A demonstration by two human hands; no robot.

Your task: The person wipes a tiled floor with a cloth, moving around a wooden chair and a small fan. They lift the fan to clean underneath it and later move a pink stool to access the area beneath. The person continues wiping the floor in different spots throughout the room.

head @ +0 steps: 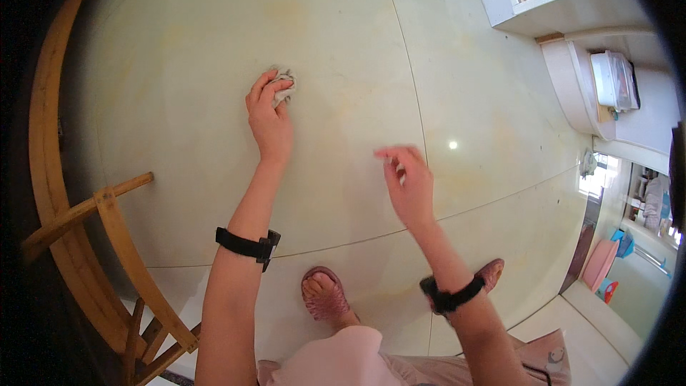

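Observation:
My left hand grips a crumpled whitish rag with dark marks, and the rag appears to rest on the pale tiled floor. To the right and closer to my body, my right hand has curled fingers and looks blurred. Small whitish patches show between its fingers; whether it holds something or the floor shows through cannot be made out. A black strap with a small device circles my left forearm, and another black strap is around my right wrist.
A wooden frame, seemingly furniture, stands along the left side. My slippered feet, with one slipper in plain view, are below my hands. White shelving is at upper right, holding a plastic box lower down. A pink basin is far right.

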